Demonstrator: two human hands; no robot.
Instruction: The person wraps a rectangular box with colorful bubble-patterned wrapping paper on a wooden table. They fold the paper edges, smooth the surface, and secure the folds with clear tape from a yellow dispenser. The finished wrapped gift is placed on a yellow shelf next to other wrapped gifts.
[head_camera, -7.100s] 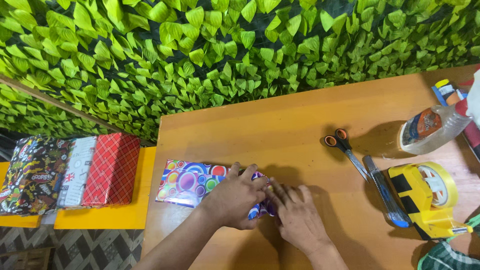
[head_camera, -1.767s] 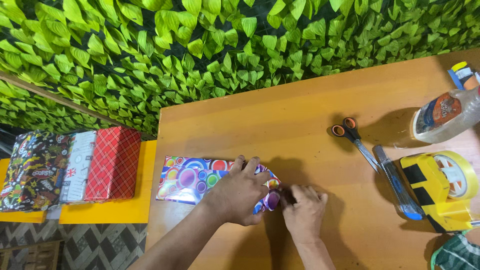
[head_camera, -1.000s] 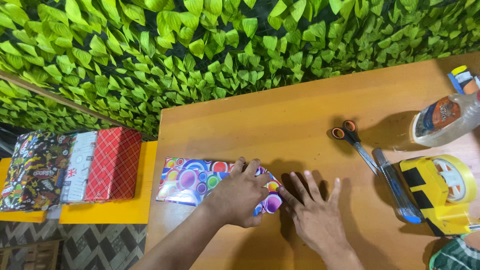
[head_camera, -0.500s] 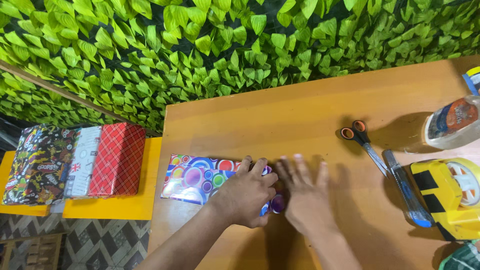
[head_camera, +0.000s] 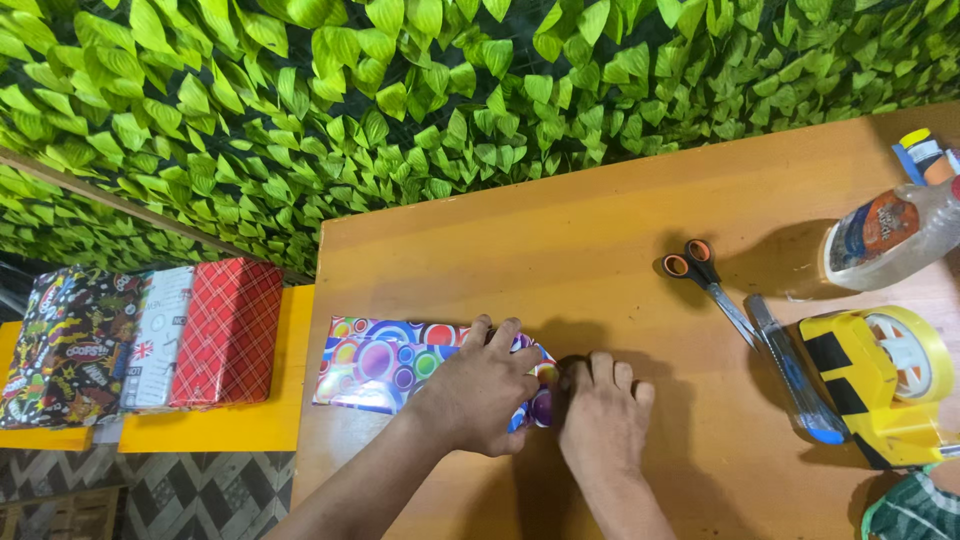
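We hold the gift box (head_camera: 385, 362) lengthwise along the near-left table (head_camera: 600, 250) edge, our left hand (head_camera: 480, 390) lying flat on its right half, while our right hand (head_camera: 600, 420) presses curled fingers against its right end.

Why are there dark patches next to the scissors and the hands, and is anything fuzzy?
Head view: light from the right casts soft shadows left of the orange-handled scissors, under the clear plastic bottle, and beside both hands on the wooden table; the picture is sharp, with a slight sheen on the colourful circle-patterned wrapped box.
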